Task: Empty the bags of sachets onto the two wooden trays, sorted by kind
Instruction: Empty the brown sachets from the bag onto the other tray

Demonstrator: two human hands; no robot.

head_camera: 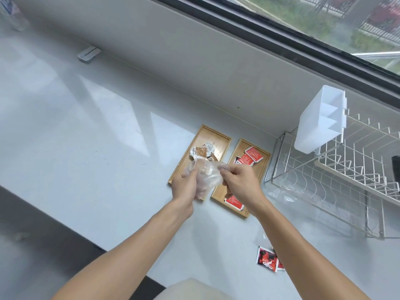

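Two wooden trays lie side by side on the white counter. The left tray (pixel 218 137) holds brown and silver sachets (pixel 202 153). The right tray (pixel 241 146) holds several red sachets (pixel 252 155). Above the trays' near ends I hold a clear plastic bag (pixel 208 177) between both hands. My left hand (pixel 186 185) grips its left side and my right hand (pixel 240 180) pinches its top right edge. The bag looks pinkish and crumpled; what is inside it is unclear. More red and black sachets (pixel 267 258) lie on the counter beside my right forearm.
A white wire dish rack (pixel 337 176) with a white plastic cutlery holder (pixel 320 120) stands to the right of the trays. A window and sill run along the back. The counter's dark front edge (pixel 65 224) lies at the lower left. A small white object (pixel 88 54) sits far left.
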